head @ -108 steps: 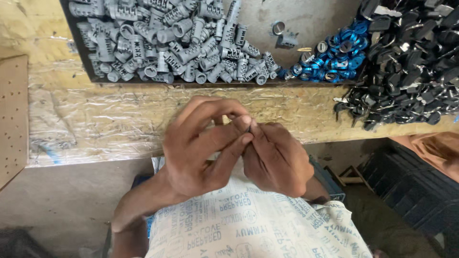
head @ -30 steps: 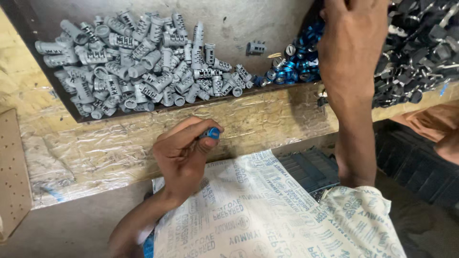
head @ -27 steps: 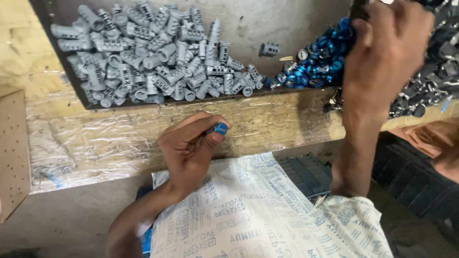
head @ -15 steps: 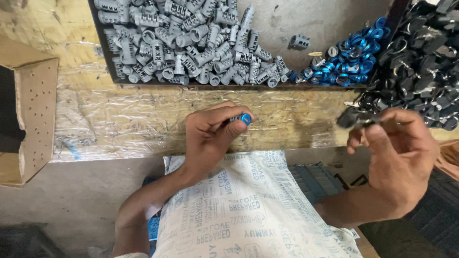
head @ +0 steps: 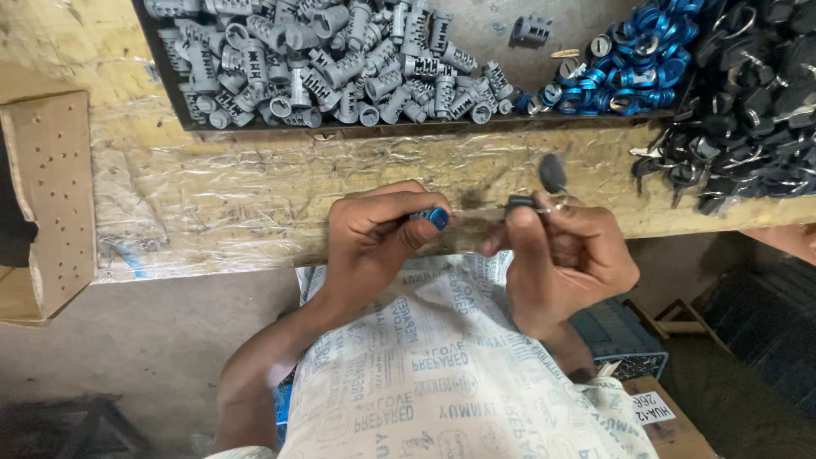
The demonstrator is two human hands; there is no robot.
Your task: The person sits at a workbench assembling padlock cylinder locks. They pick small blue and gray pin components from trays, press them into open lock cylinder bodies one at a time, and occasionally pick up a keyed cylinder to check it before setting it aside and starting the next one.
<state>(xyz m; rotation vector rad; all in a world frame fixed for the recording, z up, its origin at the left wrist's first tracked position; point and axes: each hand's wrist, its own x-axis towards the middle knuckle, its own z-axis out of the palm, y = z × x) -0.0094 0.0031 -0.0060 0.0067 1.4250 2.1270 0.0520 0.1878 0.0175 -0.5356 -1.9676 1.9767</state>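
Blue-capped lock cylinder (head: 435, 218) pinched in left hand (head: 374, 234) grip, frame center; right hand (head: 565, 255) grip clenched on black key (head: 520, 202).

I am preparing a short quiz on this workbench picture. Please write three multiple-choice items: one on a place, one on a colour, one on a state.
1. Where does the pile of grey lock cylinders lie?
A. in the dark tray
B. on the printed sack
C. in the cardboard box

2. What colour is the cap on the part in the left hand?
A. red
B. blue
C. yellow

3. What is the right hand doing?
A. resting flat
B. pinching a black-headed key
C. out of view

Answers: 1 A, tray rim surrounds them; 2 B, blue end shows; 3 B, fingers closed on it.
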